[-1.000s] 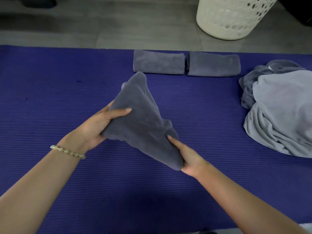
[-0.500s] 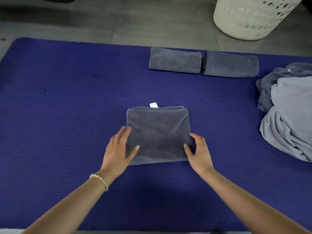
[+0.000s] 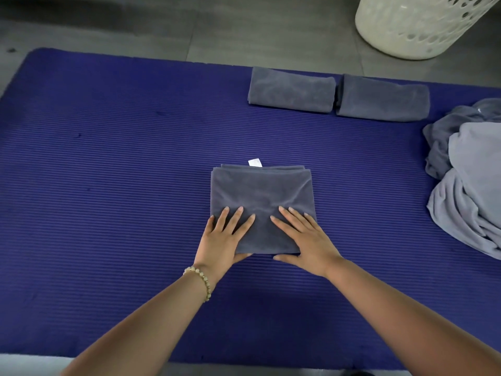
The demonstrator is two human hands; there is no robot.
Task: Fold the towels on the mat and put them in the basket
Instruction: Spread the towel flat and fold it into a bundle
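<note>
A dark grey towel point(image 3: 260, 191), folded into a square with a white tag at its far edge, lies flat in the middle of the blue mat point(image 3: 108, 185). My left hand point(image 3: 222, 237) and my right hand point(image 3: 306, 237) rest palm down on its near half, fingers spread, holding nothing. Two folded dark grey towels point(image 3: 291, 89) point(image 3: 382, 98) lie side by side at the mat's far edge. A pile of unfolded grey towels point(image 3: 469, 180) sits at the right. The white perforated basket point(image 3: 417, 25) stands on the floor beyond the mat, top right.
Grey tiled floor point(image 3: 189, 25) lies beyond the mat's far edge. The mat's left corner is rounded, at the far left. A beaded bracelet is on my left wrist.
One second ago both hands held the towel bunched above the mat. It then lay flat as a square, and my hands have slid from its near corners onto its top.
</note>
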